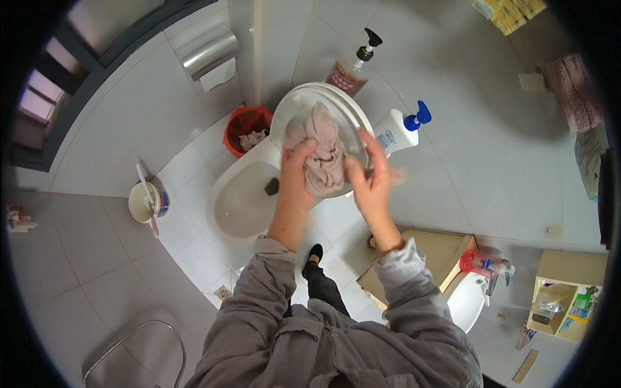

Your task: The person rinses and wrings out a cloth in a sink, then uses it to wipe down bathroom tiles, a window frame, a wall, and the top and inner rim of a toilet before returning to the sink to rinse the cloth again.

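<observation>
A crumpled greyish-pink cloth (323, 152) is bunched between my hands, in front of the raised white toilet lid (284, 111). My left hand (296, 178) grips the cloth's left side, its thumb lying over the folds. On the other side, my right hand (374, 174) has its fingers stretched up and apart. Its thumb is at the cloth's right edge; whether it touches is hard to tell, and part of this hand is blurred. Below and left of the cloth is the white toilet bowl (236, 207), with a small dark piece (272, 186) at its inner right side.
Behind the lid stand a black-topped pump bottle (348, 77) and a white blue-topped one (396, 131). A red bin (236, 132) and a white bucket (139, 204) with a brush stand left. To the right are a cabinet (427, 249), a washbasin (464, 304) and a shelf (546, 307).
</observation>
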### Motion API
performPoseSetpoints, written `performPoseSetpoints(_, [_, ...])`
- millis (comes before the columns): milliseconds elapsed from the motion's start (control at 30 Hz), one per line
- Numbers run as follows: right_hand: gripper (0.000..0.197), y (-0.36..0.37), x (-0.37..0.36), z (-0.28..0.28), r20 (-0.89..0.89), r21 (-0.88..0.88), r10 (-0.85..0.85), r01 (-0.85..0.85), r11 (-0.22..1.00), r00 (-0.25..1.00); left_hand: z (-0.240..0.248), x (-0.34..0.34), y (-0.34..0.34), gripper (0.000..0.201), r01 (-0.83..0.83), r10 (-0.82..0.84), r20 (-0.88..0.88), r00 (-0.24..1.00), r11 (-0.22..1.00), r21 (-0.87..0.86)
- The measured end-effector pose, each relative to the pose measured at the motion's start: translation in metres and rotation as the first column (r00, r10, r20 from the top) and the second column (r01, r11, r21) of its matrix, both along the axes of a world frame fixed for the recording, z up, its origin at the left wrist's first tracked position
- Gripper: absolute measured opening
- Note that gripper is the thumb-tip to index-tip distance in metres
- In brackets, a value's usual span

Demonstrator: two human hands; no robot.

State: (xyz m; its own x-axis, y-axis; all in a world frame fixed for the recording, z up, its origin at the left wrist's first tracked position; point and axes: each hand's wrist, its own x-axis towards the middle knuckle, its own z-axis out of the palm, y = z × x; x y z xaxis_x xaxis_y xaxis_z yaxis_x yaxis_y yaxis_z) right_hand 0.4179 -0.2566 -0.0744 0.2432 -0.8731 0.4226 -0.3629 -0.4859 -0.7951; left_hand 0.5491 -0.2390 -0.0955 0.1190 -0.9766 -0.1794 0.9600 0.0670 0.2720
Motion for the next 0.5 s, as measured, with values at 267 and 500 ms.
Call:
performPoseSetpoints(267, [0.066,-0.032,-0.031,-0.088,-0.409,-0.206,-0.344,0.282,0.937,0.845,-0.018,-0.033,-0.088,0.048,-0.105,0.346,0.783,-0.516,0.882,-0.459])
performPoseSetpoints(500, [0.058,-0.04,-0.045,-0.101,-0.444,-0.15,-0.318,0.28,0.948,0.837,-0.043,-0.024,-0.147,0.037,-0.478,0.14,0.974,0.181,0.878,-0.037])
